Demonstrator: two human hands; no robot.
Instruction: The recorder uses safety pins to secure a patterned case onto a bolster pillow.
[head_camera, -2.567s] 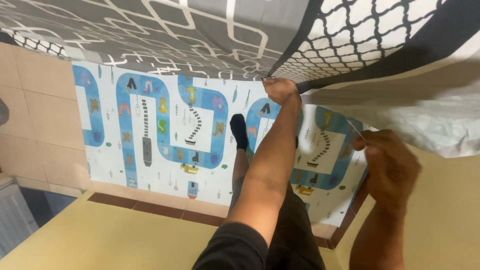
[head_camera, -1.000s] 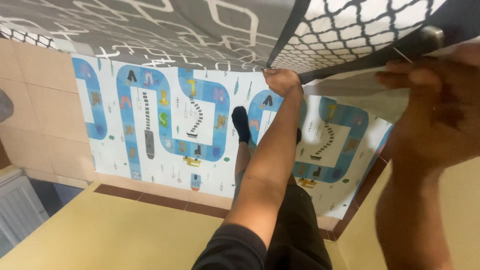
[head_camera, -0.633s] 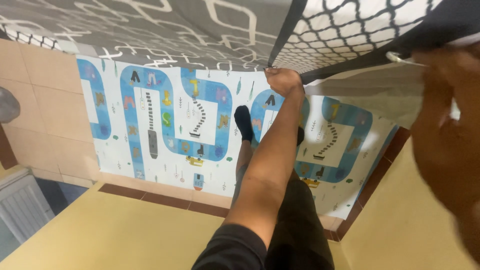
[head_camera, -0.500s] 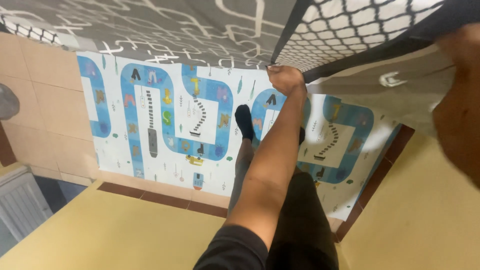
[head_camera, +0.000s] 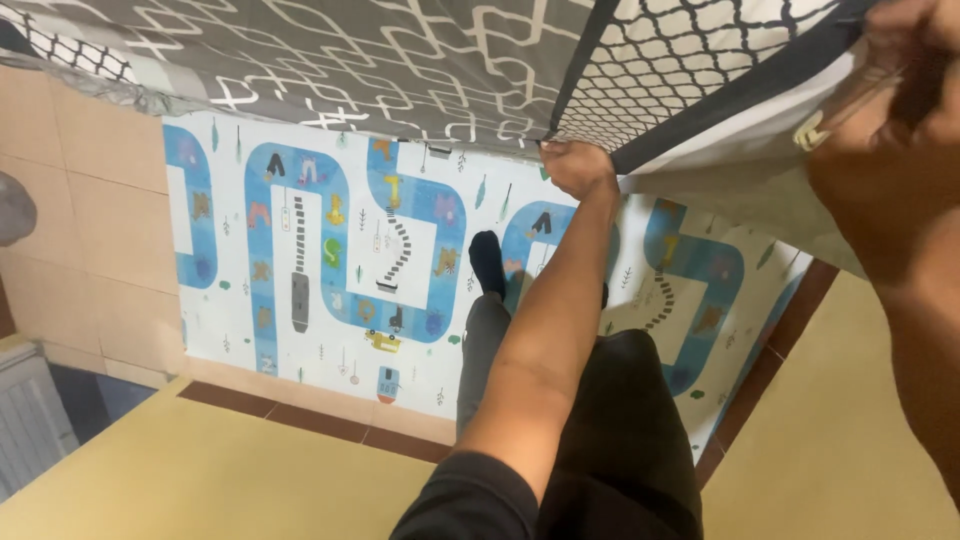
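A grey curtain (head_camera: 330, 60) with a white lattice pattern hangs across the top, with a white-and-black lattice panel (head_camera: 690, 50) beside it. My left hand (head_camera: 578, 166) is stretched out and pinches the curtain's lower edge where the two panels meet. My right hand (head_camera: 890, 150) is raised close to the camera at the upper right, gripping the curtain's pale lining near a small metal hook (head_camera: 812, 132). My black-trousered legs and a black-socked foot (head_camera: 487, 262) stand below on the mat.
A blue-and-white play mat (head_camera: 330, 260) with road and animal prints covers the tiled floor (head_camera: 80, 210). Yellow walls (head_camera: 230, 470) with a brown skirting strip meet in a corner at the lower right. A pale ribbed object (head_camera: 25, 420) is at the lower left.
My right hand has risen from mid-height at the right to the upper right corner, lifting the lining. The left hand has kept its pinch on the curtain edge.
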